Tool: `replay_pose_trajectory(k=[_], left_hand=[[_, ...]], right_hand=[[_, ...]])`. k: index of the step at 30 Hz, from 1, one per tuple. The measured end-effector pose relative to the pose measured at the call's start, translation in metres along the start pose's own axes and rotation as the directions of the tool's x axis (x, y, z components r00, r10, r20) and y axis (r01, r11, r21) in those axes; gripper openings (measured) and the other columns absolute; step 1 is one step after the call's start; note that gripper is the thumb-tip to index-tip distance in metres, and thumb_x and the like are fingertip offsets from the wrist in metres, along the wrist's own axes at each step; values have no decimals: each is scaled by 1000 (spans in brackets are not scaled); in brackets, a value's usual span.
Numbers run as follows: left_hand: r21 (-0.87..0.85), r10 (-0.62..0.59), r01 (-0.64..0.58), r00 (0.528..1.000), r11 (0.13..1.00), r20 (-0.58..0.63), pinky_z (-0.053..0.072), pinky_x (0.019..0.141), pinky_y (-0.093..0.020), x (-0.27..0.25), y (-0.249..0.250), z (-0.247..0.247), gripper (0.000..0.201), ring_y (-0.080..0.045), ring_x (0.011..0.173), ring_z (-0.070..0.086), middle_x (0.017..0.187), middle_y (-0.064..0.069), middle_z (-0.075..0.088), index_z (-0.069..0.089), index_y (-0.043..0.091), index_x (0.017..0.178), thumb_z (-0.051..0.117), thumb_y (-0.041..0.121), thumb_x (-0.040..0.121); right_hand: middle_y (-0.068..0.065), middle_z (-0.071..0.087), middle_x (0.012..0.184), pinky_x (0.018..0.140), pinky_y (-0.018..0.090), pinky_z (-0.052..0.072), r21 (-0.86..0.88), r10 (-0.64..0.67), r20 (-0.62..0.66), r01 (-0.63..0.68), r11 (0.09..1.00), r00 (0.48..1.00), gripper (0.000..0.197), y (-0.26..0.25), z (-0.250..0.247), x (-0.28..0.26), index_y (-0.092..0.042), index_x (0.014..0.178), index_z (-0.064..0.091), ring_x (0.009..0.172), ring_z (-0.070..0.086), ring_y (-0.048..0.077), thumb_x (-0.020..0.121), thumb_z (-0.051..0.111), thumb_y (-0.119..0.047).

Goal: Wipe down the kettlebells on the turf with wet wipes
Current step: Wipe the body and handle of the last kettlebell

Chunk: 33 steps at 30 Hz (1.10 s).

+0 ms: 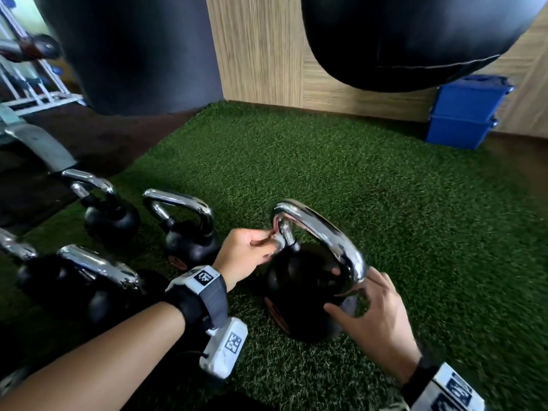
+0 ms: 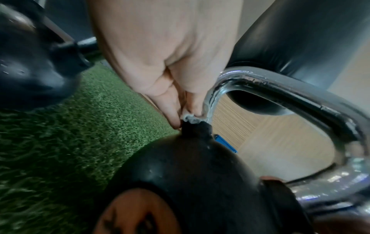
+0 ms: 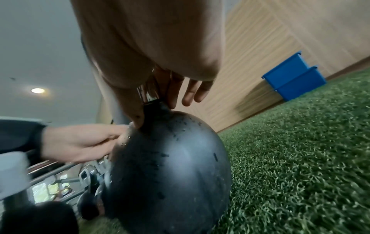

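Note:
A large black kettlebell (image 1: 299,292) with a chrome handle (image 1: 326,226) stands on the green turf (image 1: 341,161) in front of me. My left hand (image 1: 246,253) pinches a crumpled wet wipe (image 1: 277,241) against the left leg of the handle, just above the black ball. The left wrist view shows the wipe (image 2: 190,119) bunched between fingertips and chrome handle (image 2: 300,95). My right hand (image 1: 376,315) grips the handle's right leg where it meets the ball. From the right wrist view, thumb and fingers of that right hand (image 3: 150,47) straddle the handle's stub on the kettlebell (image 3: 170,166).
Three smaller black kettlebells (image 1: 112,221) (image 1: 189,241) (image 1: 98,280) stand to the left on the turf. Two black punching bags (image 1: 133,48) (image 1: 400,40) hang ahead. Stacked blue bins (image 1: 465,111) sit by the wooden wall at the right. A white rack (image 1: 29,69) is far left.

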<state>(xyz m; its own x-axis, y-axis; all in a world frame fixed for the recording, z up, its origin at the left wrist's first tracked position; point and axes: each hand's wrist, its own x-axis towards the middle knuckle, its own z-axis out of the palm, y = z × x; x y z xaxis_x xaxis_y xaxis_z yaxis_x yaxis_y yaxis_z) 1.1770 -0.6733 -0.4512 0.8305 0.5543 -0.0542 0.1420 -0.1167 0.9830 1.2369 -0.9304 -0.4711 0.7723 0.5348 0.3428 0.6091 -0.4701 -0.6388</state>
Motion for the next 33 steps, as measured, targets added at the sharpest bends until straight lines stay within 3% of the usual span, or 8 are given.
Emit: replay_pose_trajectory(k=[3, 9, 12, 15, 19, 22, 30, 33], left_hand=[[143, 40, -41, 999, 989, 10, 57, 100, -47, 15, 14, 16, 33, -21, 107, 72, 109, -9, 78, 73, 6, 123, 77, 9, 90], [374, 213, -243, 970, 895, 119, 51, 81, -7, 21, 30, 30, 14, 15, 93, 49, 98, 10, 70, 77, 5, 99, 78, 14, 88], [457, 105, -175, 979, 872, 175, 48, 69, -22, 21, 39, 26, 18, 10, 74, 66, 90, 10, 79, 81, 12, 108, 71, 19, 94], [401, -16, -67, 980, 913, 199, 59, 87, -33, 21, 43, 23, 19, -12, 84, 74, 92, 0, 80, 79, 9, 112, 67, 14, 97], [366, 46, -87, 992, 927, 119, 55, 62, -12, 15, 43, 30, 25, 4, 64, 70, 87, 1, 78, 76, -2, 113, 76, 8, 90], [425, 17, -64, 993, 903, 114, 58, 65, -27, 20, 58, 32, 7, -7, 69, 72, 84, 1, 80, 82, 15, 92, 76, 19, 91], [523, 244, -229, 969, 821, 42, 41, 48, -12, 16, 69, 34, 34, 6, 49, 56, 55, 21, 66, 73, 28, 60, 72, 32, 94], [508, 319, -311, 945, 803, 75, 58, 62, -23, 20, 82, 25, 11, 0, 68, 71, 75, 20, 76, 82, 33, 96, 74, 25, 93]], right_hand=[[-16, 52, 92, 73, 25, 45, -65, -175, -20, 174, 983, 984, 29, -6, 4, -14, -21, 80, 66, 85, 42, 5, 65, 86, -7], [-10, 58, 92, 70, 35, 39, -114, -386, 11, 385, 916, 922, 25, -9, 7, -3, -26, 88, 68, 90, 54, 20, 72, 53, -14], [-9, 62, 93, 76, 41, 44, -15, -264, -85, 264, 964, 961, 28, -5, 11, 18, -27, 86, 70, 90, 55, 20, 73, 60, -4], [-3, 57, 100, 86, 43, 46, 34, -55, -144, 61, 998, 988, 13, -8, 28, 35, -18, 101, 58, 92, 52, 21, 89, 63, -17], [3, 63, 115, 96, 42, 46, 148, 193, 9, -192, 970, 981, 34, -8, 47, 45, -20, 121, 55, 108, 58, 26, 96, 51, -43], [1, 65, 115, 96, 42, 48, 165, 190, -21, -184, 969, 982, 32, -6, 49, 42, -22, 120, 60, 108, 60, 25, 97, 51, -42], [-1, 66, 114, 95, 43, 48, 194, 214, -57, -199, 961, 975, 32, -8, 48, 41, -25, 118, 62, 107, 60, 24, 94, 52, -43], [-1, 66, 113, 95, 43, 49, 200, 221, -69, -203, 958, 973, 30, -9, 48, 40, -24, 117, 63, 107, 60, 24, 94, 53, -41]])
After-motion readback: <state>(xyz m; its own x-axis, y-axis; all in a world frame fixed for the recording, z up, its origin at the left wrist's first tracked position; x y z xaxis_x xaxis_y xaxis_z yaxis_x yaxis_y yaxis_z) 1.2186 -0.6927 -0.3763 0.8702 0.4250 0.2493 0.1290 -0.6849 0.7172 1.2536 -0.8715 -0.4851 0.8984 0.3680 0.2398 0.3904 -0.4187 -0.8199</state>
